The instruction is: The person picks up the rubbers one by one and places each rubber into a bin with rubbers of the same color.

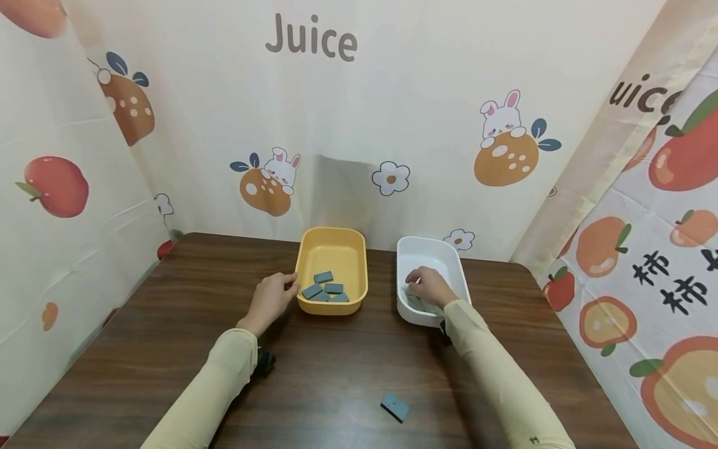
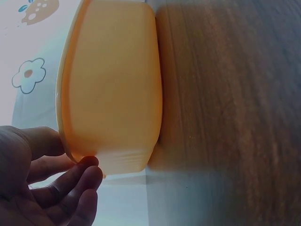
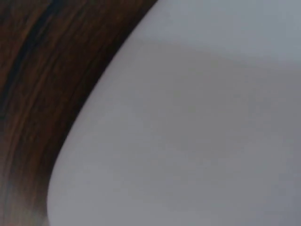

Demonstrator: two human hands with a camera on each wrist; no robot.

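Note:
My left hand (image 1: 272,299) grips the left rim of a yellow plastic bin (image 1: 361,268), with the thumb and fingertips right at the edge in the left wrist view. Several blue-grey rectangular tiles (image 1: 333,289) lie in the near end of that bin. To the right, my right hand (image 1: 430,287) reaches down inside a white plastic bin (image 1: 426,245), its fingers bent. Pale greenish pieces (image 1: 416,303) lie below it, partly hidden by the hand. I cannot tell whether the right fingers hold one. Only the white bin's wall (image 3: 178,141) and some table show in the right wrist view.
A single blue-grey tile (image 1: 395,406) lies on the brown wooden table (image 1: 331,368), toward the front. Behind both bins hangs a printed curtain (image 1: 348,112) with fruit and rabbits, close to the table's back edge. More printed cloth flanks the table on both sides.

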